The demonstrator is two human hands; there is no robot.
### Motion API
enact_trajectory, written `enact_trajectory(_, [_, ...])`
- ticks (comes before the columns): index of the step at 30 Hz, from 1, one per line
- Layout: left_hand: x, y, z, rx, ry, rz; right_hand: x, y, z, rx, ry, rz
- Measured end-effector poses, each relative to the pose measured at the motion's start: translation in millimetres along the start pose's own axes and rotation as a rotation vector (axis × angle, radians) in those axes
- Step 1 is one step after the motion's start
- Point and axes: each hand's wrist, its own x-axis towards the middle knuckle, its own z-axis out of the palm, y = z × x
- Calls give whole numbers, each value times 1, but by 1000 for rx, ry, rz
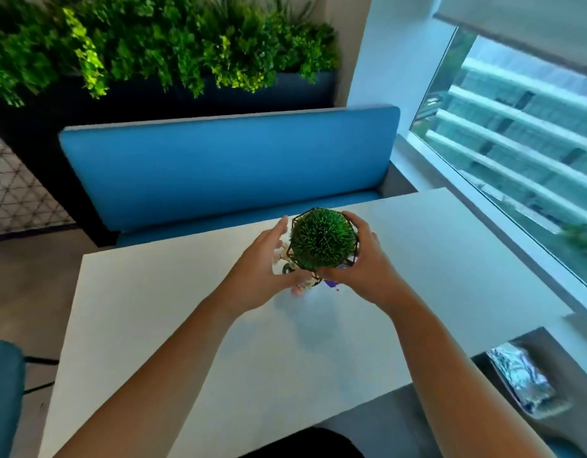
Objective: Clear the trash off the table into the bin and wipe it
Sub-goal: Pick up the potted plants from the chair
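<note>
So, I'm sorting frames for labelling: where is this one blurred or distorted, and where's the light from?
Head view: motion blur smears the window and the left hand; the plant ball is fairly sharp; the wide lens slightly bends the table edges, and daylight leaves a soft shadow there.

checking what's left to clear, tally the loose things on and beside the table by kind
plant ball in wire frame: 1
small flower bunch, blurred: 1
foil bundle: 1
total: 3

It looks like a café or office lounge: a blue padded seat behind a white bench, a planter of greenery, a big window.
</note>
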Motion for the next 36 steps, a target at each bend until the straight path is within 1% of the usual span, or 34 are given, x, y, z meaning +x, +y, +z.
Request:
enact_trajectory(1, [11,4,8,-7,12,-19,2,9,-12,12,37,16])
enact_trajectory(3, [31,8,27,26,88,-94,8,32,-35,50,120,53])
enact_trajectory(5, [46,4,48,9,189,-255,17,60,-53,88,185,116])
enact_trajectory(7, [60,-8,68,-160,236,-445,30,93,-67,112,231,165])
enact_trajectory(9, [72,-25,85,-288,242,-603,45,128,-77,89,222,195])
enact_trajectory(12, [82,-43,115,-380,287,-773,65,171,-78,85,143,230])
enact_trajectory(17, [93,-31,156,-571,412,-851,90,215,-58,96,-41,232])
enact_trajectory(22, [99,-32,173,-678,530,-900,105,237,-32,67,-149,238])
enact_trajectory(25, [102,-31,174,-733,557,-948,108,246,-23,27,-170,259])
enact_trajectory(27, [102,-32,174,-753,540,-967,107,251,-20,17,-161,280])
enact_trajectory(31, [102,-33,173,-742,528,-998,107,260,-13,-32,-170,230])
enact_trajectory(35, [103,-39,175,-748,553,-1025,110,268,-10,-59,-206,308])
enact_trajectory(36, [104,-37,175,-742,554,-1032,112,273,-9,-65,-220,302])
